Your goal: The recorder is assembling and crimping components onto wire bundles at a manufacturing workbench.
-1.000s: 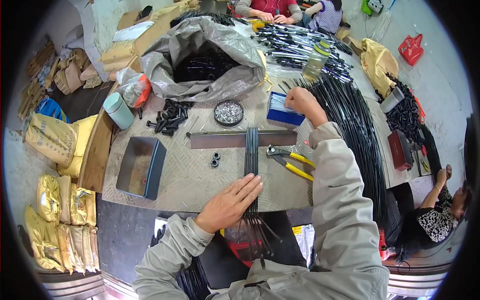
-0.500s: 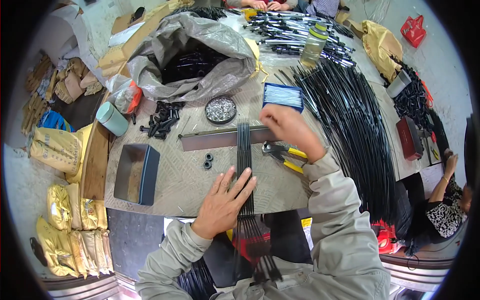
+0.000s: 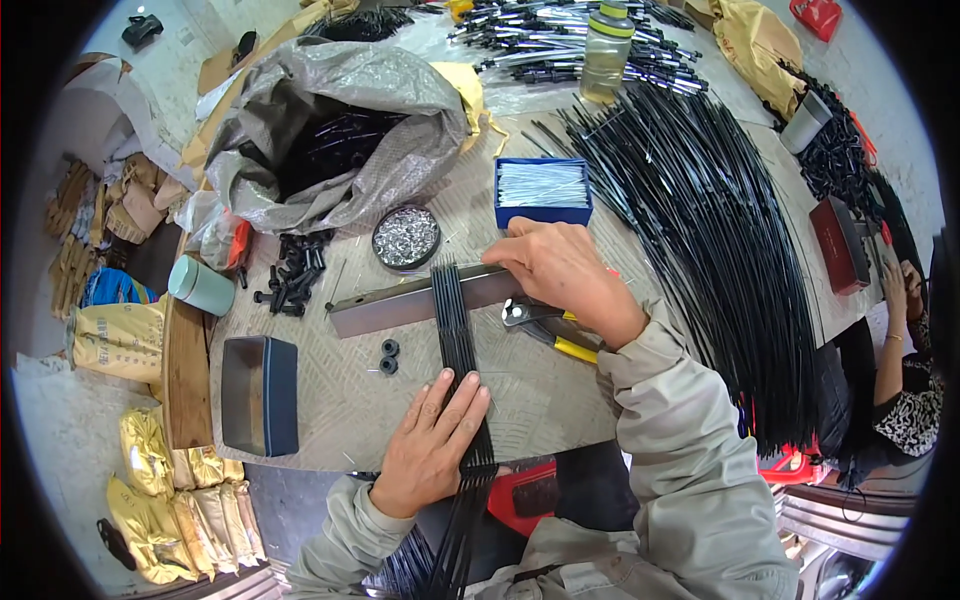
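Bundle of thin black rods (image 3: 458, 330) lies flat on the table (image 3: 540, 400), running near-to-far, far ends crossing over a grey metal bar (image 3: 400, 303) that lies left-right. Near ends hang off the table's near edge.

Left hand (image 3: 432, 445) palm-down on the bundle's near part, fingers straight and close together, slightly fanned, tips pointing far; rods pass under the fingers and palm. Forearm comes in from the near edge, grey-green sleeve.

Right hand (image 3: 560, 270) palm-down at the bar's right end, just right of where the rods cross it. Fingers curled, tips on the bar's top edge next to the rods; can't tell if anything is pinched. Arm bent, sleeve running near-right.

Materials/shapes: rods slim, glossy, straight. Bar dull, long, flat-faced. Table surface pale w/ chevron tread pattern.

Around: pliers w/ yellow handles (image 3: 548, 330) under the right wrist. Two small black rings (image 3: 388, 356) left of the bundle. Round tin of small silver bits (image 3: 406, 238) far of the bar. Blue box of white pins (image 3: 543, 190) just far of the right hand. Big fan of long black rods (image 3: 720, 250) on the right. Grey plastic sack (image 3: 330, 130) far-left, dark parts inside. Empty dark tray (image 3: 260, 395) left, near table edge.
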Motion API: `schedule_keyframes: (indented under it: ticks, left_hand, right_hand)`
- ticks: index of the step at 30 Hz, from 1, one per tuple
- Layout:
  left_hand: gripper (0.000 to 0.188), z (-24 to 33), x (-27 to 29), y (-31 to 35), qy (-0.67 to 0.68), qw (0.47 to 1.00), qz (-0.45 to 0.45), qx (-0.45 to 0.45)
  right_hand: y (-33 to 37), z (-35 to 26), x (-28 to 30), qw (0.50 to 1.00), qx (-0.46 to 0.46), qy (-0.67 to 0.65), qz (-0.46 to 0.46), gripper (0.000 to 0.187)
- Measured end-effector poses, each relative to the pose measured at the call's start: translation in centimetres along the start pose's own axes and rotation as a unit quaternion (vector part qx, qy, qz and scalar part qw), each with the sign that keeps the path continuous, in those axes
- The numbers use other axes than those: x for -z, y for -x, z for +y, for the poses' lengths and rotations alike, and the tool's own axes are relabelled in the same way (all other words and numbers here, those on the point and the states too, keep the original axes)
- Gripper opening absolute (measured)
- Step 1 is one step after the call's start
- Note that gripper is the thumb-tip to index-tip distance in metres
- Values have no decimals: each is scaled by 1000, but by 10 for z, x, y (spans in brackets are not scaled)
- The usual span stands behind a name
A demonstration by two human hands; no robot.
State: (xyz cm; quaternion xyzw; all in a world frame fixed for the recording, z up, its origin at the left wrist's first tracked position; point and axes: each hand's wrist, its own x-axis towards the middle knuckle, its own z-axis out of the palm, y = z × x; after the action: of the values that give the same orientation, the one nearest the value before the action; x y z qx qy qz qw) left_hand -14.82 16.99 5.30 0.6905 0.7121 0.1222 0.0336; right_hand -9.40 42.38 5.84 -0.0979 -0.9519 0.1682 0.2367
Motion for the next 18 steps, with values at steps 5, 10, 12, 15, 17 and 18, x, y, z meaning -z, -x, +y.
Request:
schedule_keyframes:
  ticks: [5, 10, 12, 15, 17, 18]
  left_hand:
    - [59, -1, -3, -1, -57, 998, -10, -17]
    - [58, -1, -4, -1, -55, 998, -10, -15]
    - [58, 0, -4, -1, -38, 999, -8, -9]
    - [58, 0, -5, -1, -3, 1000, -4, 1]
    - [59, 0, -5, -1, -5, 1000, -5, 1]
    - [60, 0, -5, -1, -6, 1000, -5, 1]
  right_hand:
    - [3, 5, -5, 1000, -9, 2, 15, 11]
    - [3, 5, -2, 1000, -11, 3, 12, 11]
    - [3, 4, -3, 1000, -9, 10, 5, 12]
    - [2, 2, -5, 1000, -7, 12, 1, 12]
    - [1, 0, -5, 1000, -7, 10, 2, 13]
    - [1, 0, -5, 1000, -7, 10, 2, 13]
